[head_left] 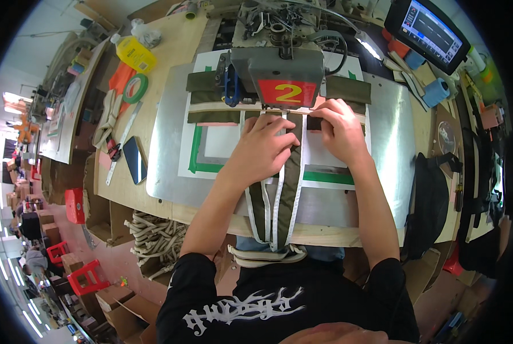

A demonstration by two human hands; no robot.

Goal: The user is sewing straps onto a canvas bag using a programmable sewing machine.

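Pressing down from above, the left hand (pixel 265 150) lies palm-down with fingers curled on the olive strap piece (pixel 285 189), pinning it flat rather than gripping it. The right hand (pixel 339 131) sits just beside it, fingers bent and pinched on the strap's upper end at a wooden guide bar (pixel 222 107). Both forearms enter from the lower edge and converge just below the sewing machine head (pixel 282 74).

The strap piece (olive with pale edge binding) runs from the machine head back over the tabletop (pixel 164 63) edge toward the person's lap. It rests on a metal plate (pixel 167 160) carrying a white template (pixel 210 152) marked with green tape.

To the left lie a yellow bottle (pixel 133 54), a green tape roll (pixel 135 88) and a dark phone (pixel 135 160). A monitor (pixel 427 33) stands upper right; a black bag (pixel 428 200) hangs at the right. Coiled pale webbing (pixel 156 238) sits under the tabletop, and red stools (pixel 87 276) stand on the workshop floor.
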